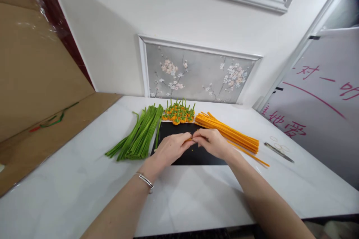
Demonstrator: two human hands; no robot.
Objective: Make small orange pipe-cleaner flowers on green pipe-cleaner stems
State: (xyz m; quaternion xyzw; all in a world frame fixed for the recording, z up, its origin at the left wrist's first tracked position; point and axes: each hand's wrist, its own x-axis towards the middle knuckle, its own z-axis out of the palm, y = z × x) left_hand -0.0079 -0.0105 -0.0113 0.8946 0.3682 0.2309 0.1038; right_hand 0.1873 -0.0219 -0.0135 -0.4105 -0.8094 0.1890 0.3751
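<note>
Over a black mat [185, 160], my left hand [175, 145] and my right hand [211, 142] meet fingertip to fingertip. Both are closed in a pinch on a small piece of orange pipe cleaner [190, 139], mostly hidden by the fingers. Left of the mat lies a thick bundle of green pipe cleaners [140, 134]. A bundle of orange pipe cleaners [232, 130] lies to the right, with a loose one [252, 156] alongside it. Behind the mat sits a cluster of small orange pieces with green stems [179, 112].
Tweezers or slim scissors [279, 152] lie at the right beside some pale rings [277, 145]. A white wall with framed floral panels [196, 74] rises behind the white table [190, 194]. Cardboard [42, 67] stands at the left, a whiteboard with red writing [322, 93] at the right.
</note>
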